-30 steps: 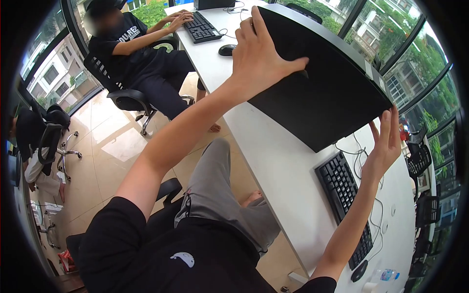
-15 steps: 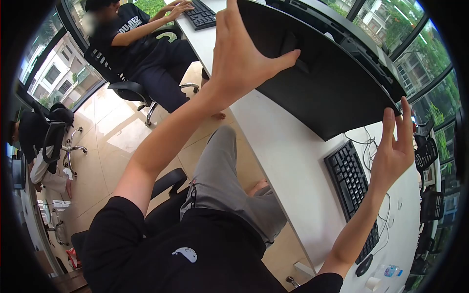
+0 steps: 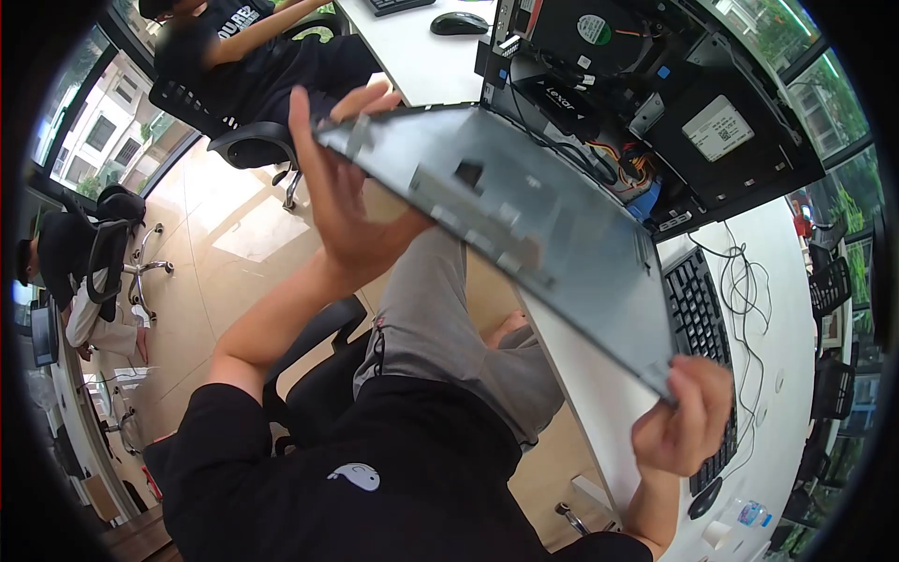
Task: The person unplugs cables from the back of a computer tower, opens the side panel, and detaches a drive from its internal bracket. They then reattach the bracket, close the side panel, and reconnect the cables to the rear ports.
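Observation:
A computer case side panel is tilted in front of me, its grey metal inner face showing. My left hand grips its left edge, thumb on the near side and fingers behind the corner. At its lower right corner, my right hand has its fingers curled round the edge. Just beyond the panel stands the computer case with its side exposed. Inside are cables, a Lexar-labelled black part and a round fan. The panel's far edge overlaps the case's lower front rim in this view.
A black keyboard and mouse lie on the white desk, with loose cables and a plastic bottle beside them. Another person sits at the far left end of the desk; a second person sits further left.
The panel has come away from the case and tipped toward me, turning from its black outer face to its grey inner face. Both hands have moved down and closed on its edges.

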### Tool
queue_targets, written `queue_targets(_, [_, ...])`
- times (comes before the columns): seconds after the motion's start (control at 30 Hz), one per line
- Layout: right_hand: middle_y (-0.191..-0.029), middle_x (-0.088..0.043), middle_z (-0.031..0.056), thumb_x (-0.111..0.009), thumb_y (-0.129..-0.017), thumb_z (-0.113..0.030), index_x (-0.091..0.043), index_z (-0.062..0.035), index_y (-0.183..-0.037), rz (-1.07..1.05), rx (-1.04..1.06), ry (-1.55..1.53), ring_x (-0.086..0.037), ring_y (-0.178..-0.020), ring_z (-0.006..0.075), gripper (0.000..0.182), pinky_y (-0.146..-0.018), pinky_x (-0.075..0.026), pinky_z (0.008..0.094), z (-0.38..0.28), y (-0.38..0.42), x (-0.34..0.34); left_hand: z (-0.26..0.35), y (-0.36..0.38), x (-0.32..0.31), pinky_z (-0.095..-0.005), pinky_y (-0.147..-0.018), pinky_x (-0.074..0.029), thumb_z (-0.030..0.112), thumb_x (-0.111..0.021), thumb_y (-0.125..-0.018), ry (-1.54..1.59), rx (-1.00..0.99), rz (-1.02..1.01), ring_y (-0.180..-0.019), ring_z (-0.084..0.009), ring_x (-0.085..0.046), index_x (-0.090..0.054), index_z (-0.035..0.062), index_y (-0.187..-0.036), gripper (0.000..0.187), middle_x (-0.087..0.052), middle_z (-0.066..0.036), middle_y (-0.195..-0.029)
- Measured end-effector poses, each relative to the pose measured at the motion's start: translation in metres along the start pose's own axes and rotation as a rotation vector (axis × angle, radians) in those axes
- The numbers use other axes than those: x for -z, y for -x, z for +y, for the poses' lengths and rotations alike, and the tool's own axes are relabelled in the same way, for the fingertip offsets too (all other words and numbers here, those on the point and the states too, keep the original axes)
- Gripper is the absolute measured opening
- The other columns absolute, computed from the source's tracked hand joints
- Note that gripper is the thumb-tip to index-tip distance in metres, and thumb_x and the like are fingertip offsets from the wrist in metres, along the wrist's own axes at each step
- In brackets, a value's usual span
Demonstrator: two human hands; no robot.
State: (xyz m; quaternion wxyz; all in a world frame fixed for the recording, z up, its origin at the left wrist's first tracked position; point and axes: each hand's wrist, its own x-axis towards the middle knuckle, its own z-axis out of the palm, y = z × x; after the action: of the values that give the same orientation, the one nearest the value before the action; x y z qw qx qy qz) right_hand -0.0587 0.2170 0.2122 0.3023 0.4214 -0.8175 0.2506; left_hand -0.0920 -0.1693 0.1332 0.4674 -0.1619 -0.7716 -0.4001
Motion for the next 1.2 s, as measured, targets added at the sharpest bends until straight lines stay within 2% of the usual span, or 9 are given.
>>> queue_targets(0.13, [-0.102,-0.07,0.0218,-0.058,-0.067,0.016,-0.07,0.0071,-0.107,-0.048,0.061,-0.053,-0.07,-0.082,0.0382,0.043,-0.068,-0.06,0.044,-0.008,0.035,-0.02,-0.006,0.051,0.023,-0.059,-0.125,-0.032,0.05,-0.103,-0.066,0.108,0.031,-0.144,-0.155,-0.0507,-0.035,0.032,0.0184,-0.166,0.171,-0.023,-0.036,-0.169])
queue_targets(0.2, [-0.102,-0.07,0.0201,-0.061,-0.067,0.015,-0.072,0.0064,-0.106,-0.063,0.124,-0.042,-0.07,-0.077,0.0357,0.041,-0.063,-0.058,0.0412,-0.009,0.045,-0.031,-0.023,0.088,0.021,-0.0588,-0.125,-0.029,0.066,-0.093,-0.073,0.259,0.077,-0.087,-0.156,-0.0516,-0.033,0.035,0.0188,-0.164,0.164,-0.018,-0.039,-0.17])
queue_targets(0.43, [-0.096,-0.074,0.0119,-0.073,-0.078,0.006,-0.075,0.0008,-0.1,-0.133,0.2,0.059,-0.069,-0.071,0.0258,0.022,-0.054,-0.044,0.0316,-0.012,0.066,-0.051,-0.043,0.15,0.006,-0.0562,-0.128,-0.021,0.07,-0.079,-0.084,0.415,0.112,-0.016,-0.161,-0.0488,-0.021,0.038,0.0228,-0.163,0.149,-0.006,-0.042,-0.171])
queue_targets(0.6, [-0.101,-0.073,0.0099,-0.077,-0.073,0.006,-0.076,-0.0036,-0.103,-0.224,0.164,0.071,-0.069,-0.076,0.0262,0.031,-0.056,-0.044,0.0325,-0.015,0.072,-0.052,-0.042,0.161,0.003,-0.0564,-0.127,-0.026,0.068,-0.075,-0.087,0.539,0.2,-0.011,-0.159,-0.0492,-0.025,0.036,0.0233,-0.163,0.143,-0.008,-0.042,-0.171])
queue_targets(0.73, [-0.098,-0.074,0.0068,-0.078,-0.079,-0.002,-0.077,-0.0053,-0.096,-0.242,0.154,0.079,-0.068,-0.078,0.0241,0.018,-0.056,-0.042,0.0317,-0.014,0.071,-0.056,-0.055,0.176,0.009,-0.0574,-0.13,-0.019,0.072,-0.057,-0.098,0.459,0.138,-0.063,-0.16,-0.0464,-0.027,0.027,0.009,-0.164,0.125,-0.012,-0.039,-0.172])
queue_targets(0.93, [-0.101,-0.072,0.0034,-0.079,-0.077,-0.004,-0.077,-0.0078,-0.094,-0.355,0.102,0.086,-0.064,-0.085,0.0238,0.017,-0.065,-0.046,0.0347,-0.015,0.067,-0.054,-0.06,0.207,0.022,-0.0552,-0.128,-0.026,0.066,-0.057,-0.101,0.364,0.211,-0.135,-0.156,-0.0471,-0.033,0.023,0.0012,-0.164,0.12,-0.019,-0.041,-0.169])
queue_targets(1.03, [-0.105,-0.071,0.0036,-0.079,-0.077,-0.005,-0.077,-0.0081,-0.095,-0.353,0.091,0.081,-0.064,-0.088,0.0242,0.019,-0.068,-0.046,0.0357,-0.015,0.07,-0.055,-0.062,0.206,0.036,-0.0539,-0.123,-0.035,0.065,-0.049,-0.105,0.299,0.193,-0.165,-0.153,-0.0465,-0.04,0.006,-0.0034,-0.168,0.108,-0.028,-0.041,-0.166])
queue_targets(1.13, [-0.108,-0.071,0.0049,-0.079,-0.076,-0.006,-0.077,-0.0083,-0.1,-0.381,0.081,0.056,-0.064,-0.09,0.0252,0.024,-0.071,-0.047,0.0383,-0.012,0.072,-0.053,-0.05,0.176,0.059,-0.0519,-0.109,-0.05,0.055,-0.037,-0.109,0.069,0.08,-0.173,-0.127,-0.0464,-0.065,-0.037,-0.0105,-0.156,0.08,-0.057,-0.041,-0.142])
queue_targets(1.2, [-0.109,-0.071,0.0056,-0.08,-0.076,-0.006,-0.076,-0.0088,-0.104,-0.424,0.047,0.005,-0.064,-0.091,0.0264,0.029,-0.073,-0.048,0.0404,-0.012,0.068,-0.05,-0.045,0.149,0.071,-0.0504,-0.104,-0.052,0.046,-0.036,-0.111,-0.009,0.04,-0.143,-0.12,-0.0431,-0.066,-0.048,-0.0099,-0.145,0.067,-0.061,-0.037,-0.137])
